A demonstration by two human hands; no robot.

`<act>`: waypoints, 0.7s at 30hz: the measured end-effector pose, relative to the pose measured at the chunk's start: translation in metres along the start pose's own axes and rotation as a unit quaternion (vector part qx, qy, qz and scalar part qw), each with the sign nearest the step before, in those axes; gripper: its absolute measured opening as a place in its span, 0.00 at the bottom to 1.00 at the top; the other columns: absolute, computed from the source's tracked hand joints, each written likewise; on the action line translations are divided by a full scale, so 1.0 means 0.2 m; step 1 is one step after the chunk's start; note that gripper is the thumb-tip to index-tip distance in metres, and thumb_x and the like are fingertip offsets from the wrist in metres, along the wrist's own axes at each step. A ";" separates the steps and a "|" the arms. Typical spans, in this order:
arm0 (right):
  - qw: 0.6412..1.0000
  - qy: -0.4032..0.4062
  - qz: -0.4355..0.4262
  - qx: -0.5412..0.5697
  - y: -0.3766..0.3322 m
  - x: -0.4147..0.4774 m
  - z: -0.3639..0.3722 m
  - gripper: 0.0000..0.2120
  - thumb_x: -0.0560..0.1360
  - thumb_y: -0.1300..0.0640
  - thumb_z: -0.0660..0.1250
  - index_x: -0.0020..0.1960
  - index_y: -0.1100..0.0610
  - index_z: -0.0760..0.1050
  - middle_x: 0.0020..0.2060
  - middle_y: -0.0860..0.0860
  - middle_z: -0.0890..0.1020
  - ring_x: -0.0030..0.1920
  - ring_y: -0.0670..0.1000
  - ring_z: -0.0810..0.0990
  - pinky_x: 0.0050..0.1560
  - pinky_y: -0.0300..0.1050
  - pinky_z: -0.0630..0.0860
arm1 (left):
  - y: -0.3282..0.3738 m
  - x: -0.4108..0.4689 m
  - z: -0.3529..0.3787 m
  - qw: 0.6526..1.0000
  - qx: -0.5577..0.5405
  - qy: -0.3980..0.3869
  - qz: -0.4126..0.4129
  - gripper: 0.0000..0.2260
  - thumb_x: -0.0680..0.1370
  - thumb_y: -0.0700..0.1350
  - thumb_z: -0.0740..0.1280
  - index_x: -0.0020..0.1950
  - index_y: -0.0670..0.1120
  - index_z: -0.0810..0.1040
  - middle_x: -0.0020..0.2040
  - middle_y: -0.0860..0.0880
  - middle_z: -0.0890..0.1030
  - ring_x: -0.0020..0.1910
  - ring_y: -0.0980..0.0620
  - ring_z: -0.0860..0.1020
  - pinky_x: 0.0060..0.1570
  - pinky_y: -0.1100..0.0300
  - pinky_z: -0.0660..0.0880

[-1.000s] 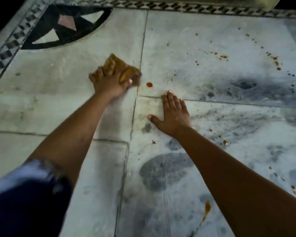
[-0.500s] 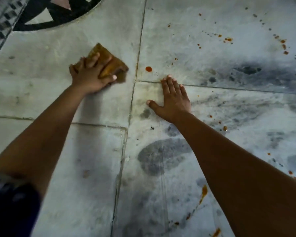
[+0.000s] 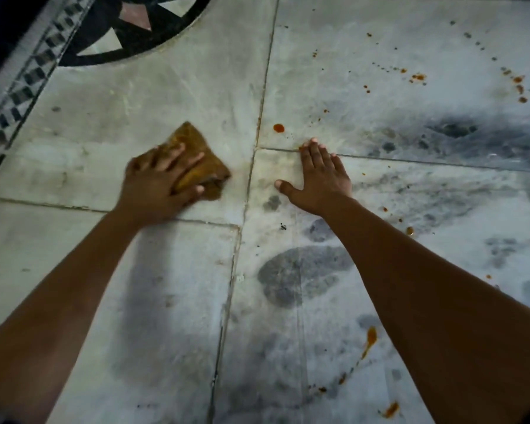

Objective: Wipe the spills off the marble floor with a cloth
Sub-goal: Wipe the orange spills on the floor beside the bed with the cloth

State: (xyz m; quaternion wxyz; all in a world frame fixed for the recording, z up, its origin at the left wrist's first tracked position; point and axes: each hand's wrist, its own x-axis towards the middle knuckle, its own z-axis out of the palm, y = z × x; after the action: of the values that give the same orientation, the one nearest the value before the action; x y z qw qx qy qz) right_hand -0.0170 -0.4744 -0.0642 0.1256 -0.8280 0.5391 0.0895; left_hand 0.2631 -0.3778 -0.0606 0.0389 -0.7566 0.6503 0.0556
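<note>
floor: grey-white marble floor (image 3: pixel 172 96) in big slabs with dark smoky veining. The grout lines (image 3: pixel 251 179) cross right between the two hands.

inlay: there's a black circle-and-triangles pattern (image 3: pixel 129 41) at the top left, cut off by the frame edge.

border: a checkered mosaic strip (image 3: pixel 28 78) runs diagonally along the far left.

dark patch: a big grey blotch (image 3: pixel 297 273) in the stone, right next to the right forearm. Looks like veining, but honestly can't say for sure.

left hand: the left hand (image 3: pixel 156 185) is down on the cloth with its fingers spread across the top, pressing it to the floor. The thumb sits along the near edge. It's a bit motion-blurred.

right hand: the right hand (image 3: pixel 322 179) is flat on the marble and holding nothing. The fingers are straight and close together, the thumb sticks out to the side, and the fingertips are right on the slab joint.

cloth: brownish-yellow cloth (image 3: pixel 193 137), bunched under the left hand, on the slab just left of the vertical joint.

spills: orange-red stuff, all on the right-hand slabs:
- a long streak (image 3: pixel 371 336) at the lower right
- scattered specks (image 3: pixel 418 77) at the upper right
- one round drop (image 3: pixel 278 128) just beyond the right fingertips, well apart from the cloth
</note>
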 end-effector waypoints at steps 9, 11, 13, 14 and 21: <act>0.999 -0.023 0.018 0.035 -0.02 0.01 -0.04 0.44 0.74 0.32 0.52 0.77 0.57 0.41 0.77 0.53 0.42 0.76 0.52 0.42 0.74 0.50 0.41 | 0.18 0.36 -0.17 0.992 -0.028 -0.057 -0.111 0.29 0.75 0.65 0.59 0.74 0.64 0.54 0.78 0.47 0.48 0.71 0.33 0.55 0.66 0.35 0.56; 0.998 -0.028 0.026 0.056 -0.02 0.00 -0.05 0.44 0.73 0.31 0.54 0.77 0.56 0.41 0.77 0.52 0.42 0.76 0.51 0.42 0.74 0.51 0.41 | 0.24 0.22 -0.15 0.997 -0.017 -0.028 -0.069 0.26 0.77 0.61 0.60 0.73 0.63 0.57 0.77 0.46 0.52 0.67 0.34 0.60 0.63 0.39 0.61; 0.997 -0.036 0.030 0.056 -0.02 -0.01 -0.08 0.44 0.74 0.32 0.55 0.77 0.57 0.42 0.77 0.53 0.43 0.76 0.52 0.42 0.74 0.51 0.42 | 0.26 0.06 -0.12 0.999 -0.024 -0.015 -0.037 0.24 0.78 0.58 0.60 0.73 0.63 0.59 0.76 0.47 0.55 0.65 0.35 0.62 0.60 0.40 0.64; 0.997 -0.037 0.032 0.059 -0.03 -0.03 -0.10 0.42 0.75 0.33 0.54 0.77 0.57 0.43 0.77 0.53 0.44 0.76 0.52 0.43 0.74 0.51 0.42 | 0.28 -0.03 -0.11 0.999 -0.022 -0.011 -0.025 0.24 0.78 0.57 0.60 0.73 0.62 0.59 0.76 0.48 0.56 0.64 0.36 0.63 0.58 0.41 0.67; 0.995 -0.026 -0.010 0.100 -0.06 -0.33 -0.25 0.36 0.78 0.39 0.53 0.77 0.59 0.46 0.77 0.55 0.49 0.76 0.53 0.46 0.74 0.52 0.45 | 0.32 -0.44 -0.23 0.967 -0.248 -0.019 -0.061 0.19 0.79 0.50 0.63 0.70 0.52 0.70 0.65 0.46 0.75 0.59 0.42 0.76 0.55 0.52 0.73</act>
State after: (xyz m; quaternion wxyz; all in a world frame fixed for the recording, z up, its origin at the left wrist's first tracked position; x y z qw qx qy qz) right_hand -0.0329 -0.4271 0.0028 0.2226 -0.8141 0.5336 0.0550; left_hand 0.1885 -0.3073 -0.0029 -0.1341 -0.7799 0.5677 0.2270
